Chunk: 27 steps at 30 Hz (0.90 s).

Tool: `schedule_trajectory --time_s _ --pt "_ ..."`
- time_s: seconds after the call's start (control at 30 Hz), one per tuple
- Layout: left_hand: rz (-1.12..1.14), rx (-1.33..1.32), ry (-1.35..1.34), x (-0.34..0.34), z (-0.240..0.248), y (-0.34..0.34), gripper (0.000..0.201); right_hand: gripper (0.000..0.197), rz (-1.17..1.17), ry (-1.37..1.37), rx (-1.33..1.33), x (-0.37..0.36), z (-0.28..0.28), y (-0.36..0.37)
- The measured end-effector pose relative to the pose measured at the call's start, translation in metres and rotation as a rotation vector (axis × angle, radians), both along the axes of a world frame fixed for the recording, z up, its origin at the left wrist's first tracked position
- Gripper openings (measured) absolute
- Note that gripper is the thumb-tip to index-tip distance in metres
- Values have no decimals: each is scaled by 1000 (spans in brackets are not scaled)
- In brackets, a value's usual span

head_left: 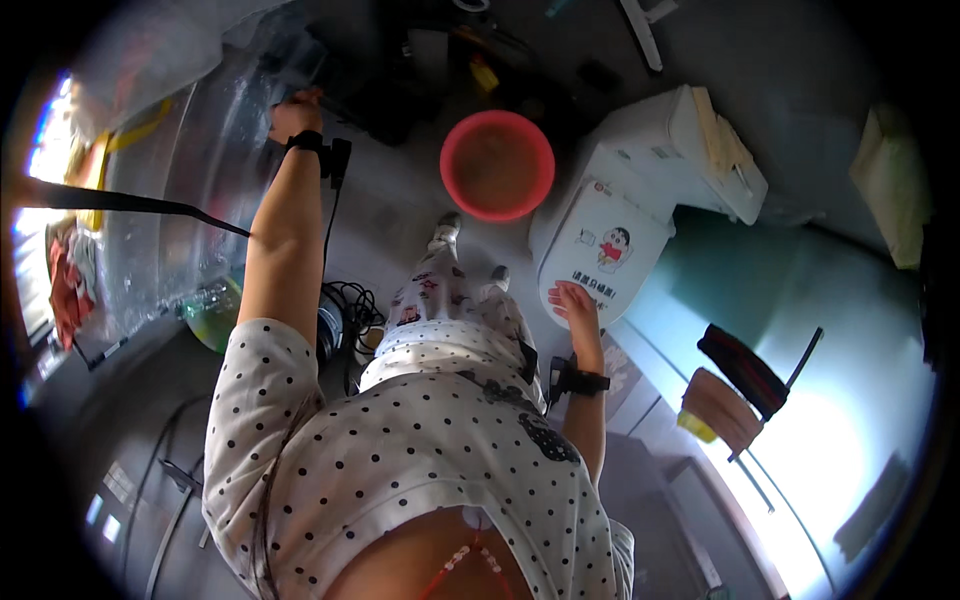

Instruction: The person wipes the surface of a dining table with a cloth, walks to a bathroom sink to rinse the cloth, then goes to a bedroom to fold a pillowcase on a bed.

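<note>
My left hand (297, 115) is stretched far forward on the left, its fingers curled closed. The dark surroundings hide what it grips, if anything. Clear plastic sheeting (190, 140) hangs just left of that hand. My right hand (575, 305) is held over or beside the closed white toilet lid (622, 235), fingers loosely extended and nothing in them; whether it touches the lid I cannot tell. A dark band with a small box sits on each wrist. Ahead of my feet stands a pink-red basin (447, 165), with a brownish, blurred inside.
Behind the lid is the white toilet tank (650, 130), with a tan object (722, 145) on top. Black cables (350, 315) lie coiled by my left side. Towels (740, 370) hang on a rail at the right. A red cloth (68, 290) is at the far left.
</note>
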<state>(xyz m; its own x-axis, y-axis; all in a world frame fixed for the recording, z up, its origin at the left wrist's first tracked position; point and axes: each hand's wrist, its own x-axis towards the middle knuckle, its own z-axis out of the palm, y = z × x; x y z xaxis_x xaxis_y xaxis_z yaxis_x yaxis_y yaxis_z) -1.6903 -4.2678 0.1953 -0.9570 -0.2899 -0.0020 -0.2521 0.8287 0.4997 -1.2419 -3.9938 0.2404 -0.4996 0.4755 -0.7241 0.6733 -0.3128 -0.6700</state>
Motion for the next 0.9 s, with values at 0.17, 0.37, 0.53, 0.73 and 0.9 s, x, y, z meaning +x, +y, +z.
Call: schedule_trajectory --time_s 0.17,0.37,0.53,0.73,0.9 --pt "-106 -121 132 -51 -26 19 23 21 -31 6 22 -27 -12 15" --pt "-87 -101 492 -8 -78 83 73 22 -69 28 45 -6 -30 43" --pt "-442 65 -293 139 -105 155 76 24 -201 30 -7 49 -37 52" --pt "-1091 -44 -566 320 -146 179 63 26 -247 36 38 169 -36 43" --pt "-1472 -68 -723 409 -146 202 53 29 -411 42 7 295 -55 23"
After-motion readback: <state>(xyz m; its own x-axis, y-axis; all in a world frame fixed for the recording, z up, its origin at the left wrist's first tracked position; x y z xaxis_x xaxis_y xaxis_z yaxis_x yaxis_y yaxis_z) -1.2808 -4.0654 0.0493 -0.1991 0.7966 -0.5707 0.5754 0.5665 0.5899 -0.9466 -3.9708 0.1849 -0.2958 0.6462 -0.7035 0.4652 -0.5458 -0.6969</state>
